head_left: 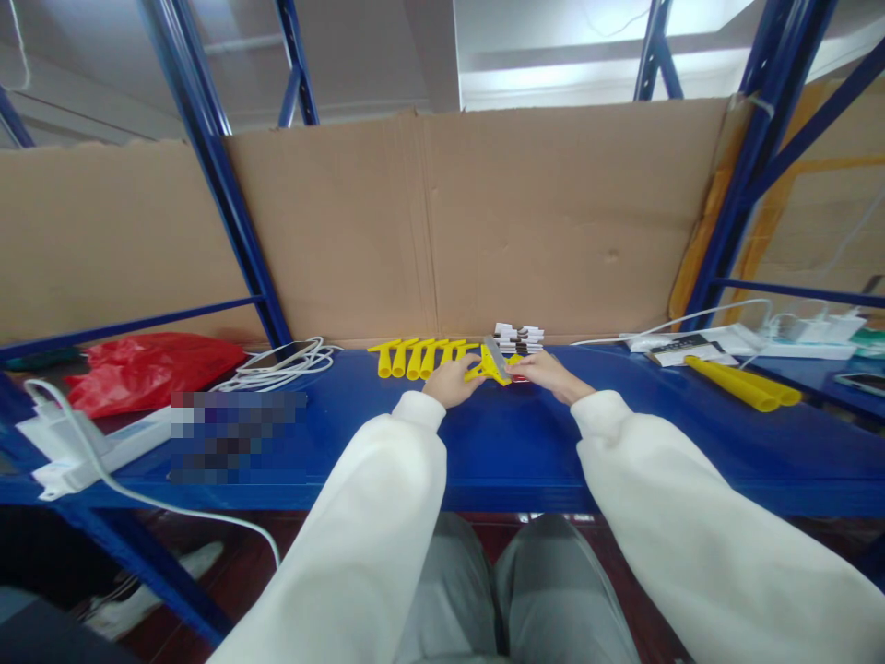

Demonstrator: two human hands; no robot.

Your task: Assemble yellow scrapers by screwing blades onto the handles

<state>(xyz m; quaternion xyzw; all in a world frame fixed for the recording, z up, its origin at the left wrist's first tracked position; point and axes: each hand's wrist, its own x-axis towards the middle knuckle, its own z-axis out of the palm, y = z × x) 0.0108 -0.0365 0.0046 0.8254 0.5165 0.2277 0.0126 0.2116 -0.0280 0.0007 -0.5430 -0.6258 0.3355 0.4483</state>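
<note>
My left hand (453, 380) is closed around the lower left part of a yellow scraper head (489, 365) with a grey blade-like strip along it. From the other side, my right hand (549, 373) has its fingers closed at the scraper head's right edge; a small red bit shows by the fingertips, too small to name. Left of the hands stand several yellow T-shaped scraper heads (414, 361) in a row, partly hidden by my left hand. Just behind the hands lie stacks of small white-and-dark pieces (520, 337).
Yellow tubes (743, 385) lie at the right beside a power strip (802, 347) with white cables. At the left are a red plastic bag (148, 369), coiled white cable (294, 367) and another power strip (131, 450). Cardboard (525, 212) walls the back of the blue table (512, 461).
</note>
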